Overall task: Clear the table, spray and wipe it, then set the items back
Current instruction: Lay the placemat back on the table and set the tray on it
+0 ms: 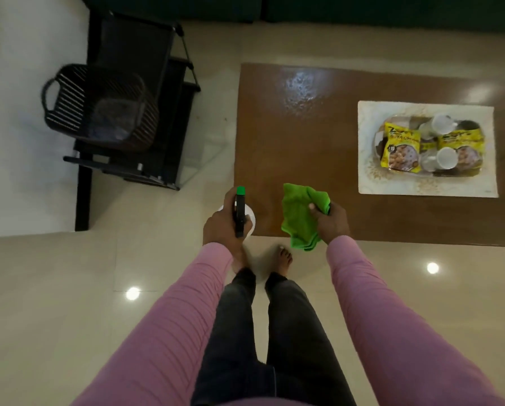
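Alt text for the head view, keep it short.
Standing at a glossy brown wooden table, a person grips a white spray bottle with black-and-green nozzle in the left hand and a folded green cloth in the right hand. Yellow snack packets and white cups sit on a pale rectangular placemat farther right.

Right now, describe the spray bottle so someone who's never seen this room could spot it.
At the brown table's near-left corner, the left hand grips the spray bottle. It has a white body, black head and green nozzle tip, unlike the all-green cloth held by the right hand.
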Action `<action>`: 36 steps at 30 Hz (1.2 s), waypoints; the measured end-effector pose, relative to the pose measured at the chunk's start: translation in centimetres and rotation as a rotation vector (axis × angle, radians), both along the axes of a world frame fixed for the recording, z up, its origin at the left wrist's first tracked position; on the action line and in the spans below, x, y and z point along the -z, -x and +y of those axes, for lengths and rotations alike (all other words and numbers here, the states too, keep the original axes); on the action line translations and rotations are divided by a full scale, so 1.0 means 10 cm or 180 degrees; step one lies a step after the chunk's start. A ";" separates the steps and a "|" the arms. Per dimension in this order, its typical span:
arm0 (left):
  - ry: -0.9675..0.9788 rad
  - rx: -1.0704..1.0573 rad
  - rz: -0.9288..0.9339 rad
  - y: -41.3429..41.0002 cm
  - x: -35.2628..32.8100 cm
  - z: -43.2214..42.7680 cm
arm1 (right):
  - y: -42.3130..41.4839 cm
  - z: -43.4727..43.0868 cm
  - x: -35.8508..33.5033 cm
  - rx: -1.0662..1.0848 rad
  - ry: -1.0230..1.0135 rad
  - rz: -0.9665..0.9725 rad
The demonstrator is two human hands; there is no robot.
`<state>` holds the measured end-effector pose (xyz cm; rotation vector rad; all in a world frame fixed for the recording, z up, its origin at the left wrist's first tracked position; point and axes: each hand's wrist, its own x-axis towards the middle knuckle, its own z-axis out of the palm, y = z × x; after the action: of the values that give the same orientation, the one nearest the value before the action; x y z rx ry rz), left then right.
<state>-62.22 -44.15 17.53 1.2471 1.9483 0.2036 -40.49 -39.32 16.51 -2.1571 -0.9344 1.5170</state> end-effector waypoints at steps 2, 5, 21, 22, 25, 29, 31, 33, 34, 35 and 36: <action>-0.0047 -0.0001 0.0055 0.06 -0.26 -0.05 | 0.00 -0.05 -0.30 0.0072 0.0026 0.0140; -0.0190 -0.0135 0.0120 0.16 -0.49 -0.06 | 0.02 -0.03 -0.57 0.0154 0.0038 0.0272; -0.0570 -0.0734 -0.0129 1.36 -0.84 0.01 | 1.20 0.45 -0.91 0.0171 -0.0031 0.0740; -0.0589 -0.0741 -0.0157 1.54 -0.82 0.02 | 1.35 0.49 -0.87 0.0124 -0.0017 0.0692; -0.0645 -0.0722 -0.0237 2.10 -0.81 0.07 | 1.83 0.59 -0.68 0.0069 -0.0045 0.0541; -0.0655 -0.0646 -0.0246 2.85 -0.84 0.15 | 2.61 0.64 -0.79 -0.0077 0.0021 0.0354; -0.0575 -0.0612 -0.0303 3.17 -0.84 0.20 | 2.96 0.62 -0.97 -0.0151 0.0005 0.0294; -0.0552 -0.0591 -0.0332 3.46 -0.81 0.31 | 3.23 0.64 -1.00 -0.0294 0.0034 0.0234; -0.0555 -0.0593 -0.0324 3.58 -0.82 0.36 | 3.34 0.65 -1.01 -0.0353 0.0062 0.0218; -0.0522 -0.0589 -0.0304 3.67 -0.84 0.41 | 3.41 0.66 -1.00 -0.0363 0.0075 0.0222; -0.0513 -0.0568 -0.0282 3.77 -0.83 0.47 | 3.50 0.69 -0.98 -0.0341 0.0085 0.0235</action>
<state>-99.92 -39.44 25.87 1.1439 1.9974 0.5070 -75.51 -32.44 26.28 -2.0837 -1.0250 1.6563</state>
